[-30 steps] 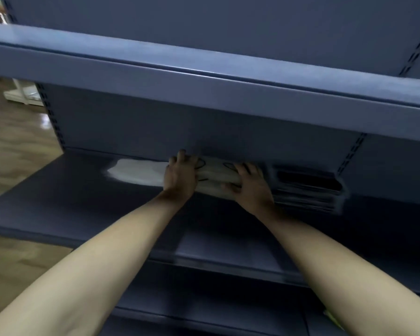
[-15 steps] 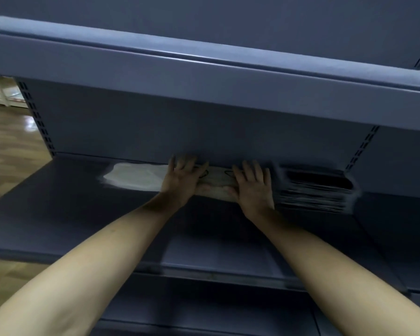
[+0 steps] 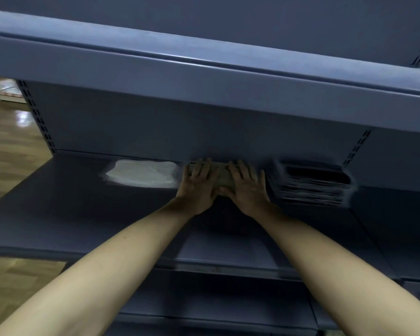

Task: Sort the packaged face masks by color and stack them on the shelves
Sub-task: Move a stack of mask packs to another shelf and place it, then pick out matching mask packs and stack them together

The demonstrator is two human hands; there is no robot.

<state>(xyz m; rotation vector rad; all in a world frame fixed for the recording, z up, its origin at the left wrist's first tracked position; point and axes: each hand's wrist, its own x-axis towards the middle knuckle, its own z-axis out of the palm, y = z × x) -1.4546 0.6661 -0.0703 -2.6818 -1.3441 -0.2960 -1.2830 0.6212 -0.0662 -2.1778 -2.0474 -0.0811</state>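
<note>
Three stacks of packaged face masks sit at the back of a dark blue shelf. A white stack lies at the left and a black stack at the right. Between them is a beige stack, mostly covered by my hands. My left hand lies flat on its left part with fingers spread. My right hand lies flat on its right part, thumb at the front edge. Both hands press down on the beige packs.
An upper shelf juts out above my arms. A slotted upright marks the unit's left end, with wooden floor beyond it. Lower shelves show beneath my forearms.
My hands have drawn closer together on the beige stack and slid slightly to the right, so a gap now shows beside the white stack. The view has shifted.
</note>
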